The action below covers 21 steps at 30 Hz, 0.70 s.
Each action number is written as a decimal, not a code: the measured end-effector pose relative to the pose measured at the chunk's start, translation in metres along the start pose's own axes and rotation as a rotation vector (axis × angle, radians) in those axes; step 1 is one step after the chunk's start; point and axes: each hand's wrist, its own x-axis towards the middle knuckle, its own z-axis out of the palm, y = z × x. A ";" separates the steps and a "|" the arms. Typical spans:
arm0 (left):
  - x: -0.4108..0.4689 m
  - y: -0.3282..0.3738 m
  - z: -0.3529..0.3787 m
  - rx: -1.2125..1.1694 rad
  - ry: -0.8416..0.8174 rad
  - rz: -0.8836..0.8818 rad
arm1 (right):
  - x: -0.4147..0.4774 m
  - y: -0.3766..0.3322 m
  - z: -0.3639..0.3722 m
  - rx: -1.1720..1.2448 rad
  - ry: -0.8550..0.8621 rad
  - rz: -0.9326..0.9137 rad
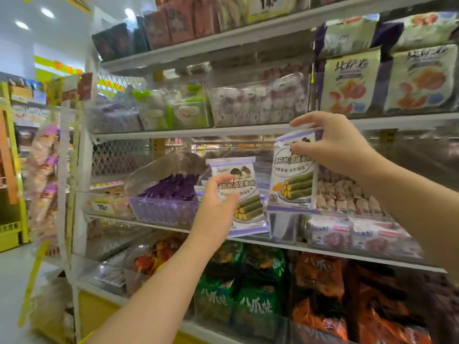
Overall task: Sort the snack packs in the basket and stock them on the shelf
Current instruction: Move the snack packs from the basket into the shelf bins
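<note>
Two matching seaweed-roll snack packs presented label-out to the middle shelf [320, 245]. My left hand [216, 204] holds the left pack [246, 184], fingers and thumb curled round its left edge. My right hand [340, 147] grips the right pack [294, 187] at its top right corner, fingers hooked over the seal and thumb pressed on the face. Both packs hang roughly upright in front of the shelf, near each other but apart, between the purple-sachet bin [161, 207] on the left and the tray of wrapped sweets [347, 197] on the right. The basket is out of view. Purple-edged packs of the same kind seem to stand behind them, so I judge this to be the correct slot. To do the step well, I would set each pack on its bottom seal with the label forward, slide it back until it meets the row, and loosen the fingers only once it stands by itself. I would seat one pack at a time, so that the other hand can steady the row. Risk: the slick film packs may tip forward off the ledge towards the green bags [250, 306] below.
</note>
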 end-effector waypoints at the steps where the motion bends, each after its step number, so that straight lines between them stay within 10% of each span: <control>1: 0.003 -0.001 0.000 0.031 0.029 0.017 | 0.002 0.003 -0.004 -0.063 0.077 -0.019; 21: 0.039 0.009 0.005 0.283 0.199 0.236 | 0.033 0.023 0.085 -0.543 0.132 -0.212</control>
